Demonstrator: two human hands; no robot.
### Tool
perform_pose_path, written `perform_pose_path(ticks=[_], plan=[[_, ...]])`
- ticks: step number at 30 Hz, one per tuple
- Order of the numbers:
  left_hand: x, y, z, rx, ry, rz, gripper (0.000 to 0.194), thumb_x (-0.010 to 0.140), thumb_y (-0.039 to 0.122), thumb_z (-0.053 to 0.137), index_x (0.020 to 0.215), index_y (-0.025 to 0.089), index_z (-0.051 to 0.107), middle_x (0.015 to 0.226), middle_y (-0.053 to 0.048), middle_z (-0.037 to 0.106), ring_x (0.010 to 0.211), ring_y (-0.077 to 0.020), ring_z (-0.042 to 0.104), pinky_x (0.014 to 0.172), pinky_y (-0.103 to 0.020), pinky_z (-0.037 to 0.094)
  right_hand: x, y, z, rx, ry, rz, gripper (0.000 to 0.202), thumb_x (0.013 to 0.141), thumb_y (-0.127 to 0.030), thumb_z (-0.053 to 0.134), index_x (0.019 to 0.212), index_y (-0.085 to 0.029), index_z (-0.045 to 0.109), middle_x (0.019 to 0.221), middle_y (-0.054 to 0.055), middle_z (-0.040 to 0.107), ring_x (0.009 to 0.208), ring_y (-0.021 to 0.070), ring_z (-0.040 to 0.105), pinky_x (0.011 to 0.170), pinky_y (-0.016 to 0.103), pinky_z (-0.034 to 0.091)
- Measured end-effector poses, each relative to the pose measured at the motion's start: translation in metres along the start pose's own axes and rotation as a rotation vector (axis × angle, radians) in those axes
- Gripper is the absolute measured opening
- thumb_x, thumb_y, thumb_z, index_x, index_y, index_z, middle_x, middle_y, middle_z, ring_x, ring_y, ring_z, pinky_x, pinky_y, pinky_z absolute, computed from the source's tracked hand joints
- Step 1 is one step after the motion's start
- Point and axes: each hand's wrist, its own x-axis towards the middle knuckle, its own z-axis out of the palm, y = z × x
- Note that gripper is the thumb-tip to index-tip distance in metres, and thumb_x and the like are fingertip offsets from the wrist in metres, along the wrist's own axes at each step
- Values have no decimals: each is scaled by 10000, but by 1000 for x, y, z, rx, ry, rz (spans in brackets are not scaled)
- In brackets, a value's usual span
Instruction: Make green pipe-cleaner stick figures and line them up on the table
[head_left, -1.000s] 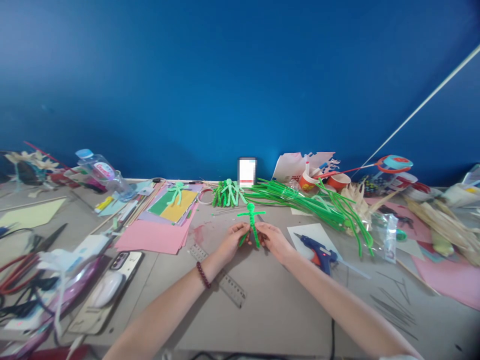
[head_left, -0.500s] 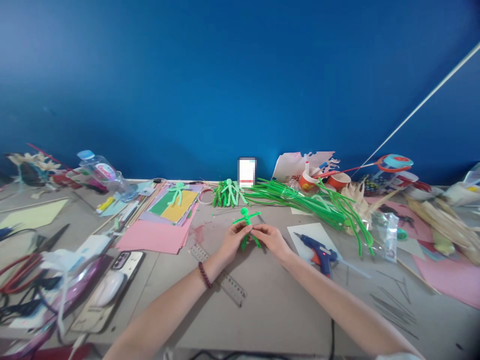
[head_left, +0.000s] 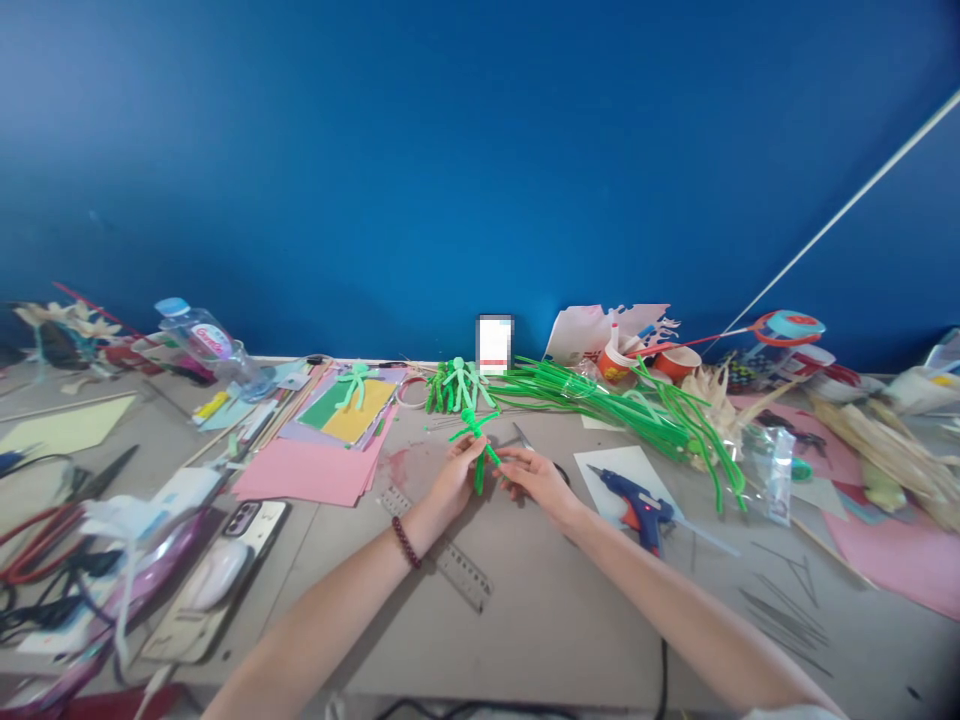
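Green figure [head_left: 474, 427], above the grey table [head_left: 555, 610] before a blue wall [head_left: 480, 180], is gripped by left fingers [head_left: 463, 455] and right fingers [head_left: 523, 464].

Bright green, fuzzy stick figure [head_left: 475, 427]: round head at top, arms spread wide, legs splayed. Tilted, head leaning toward left of view; trunk pinched in left hand [head_left: 456, 478]. One leg points down, other slants to right hand's [head_left: 541, 482] fingertips, contact unclear.
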Motion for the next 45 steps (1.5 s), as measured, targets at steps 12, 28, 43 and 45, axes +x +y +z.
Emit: perform_pose_path(ticks=[12,28,43,45], plan=[[-1,11,-2,89,-141,-82,248,631,251,768,725,167,554,628,41,566,505,-91,534,461,-212,387,-2,6,4,-36,-117,-176,338,646,-355,744,953,-221,697,889,39,716,691,137,620,602,260,473],[0,14,-3,81,-224,-203,172,732,263,649,835,127,667,652,-16,594,562,-119,538,560,-244,416,2,16,2,-175,53,-245,307,717,-430,653,920,-215,733,846,51,721,618,136,563,524,247,415],[4,13,-8,32,-221,-175,211,688,213,714,883,134,703,626,-2,628,493,-81,500,514,-219,397,-32,-68,6,-693,94,-556,204,803,-271,565,965,-257,689,1098,74,616,934,211,586,718,306,473],[3,13,-8,68,-231,-153,208,685,223,720,873,135,708,666,-16,652,481,-67,472,503,-216,377,-22,-78,-4,-786,87,-592,183,812,-273,557,930,-249,695,1027,67,656,897,207,599,709,304,470]])
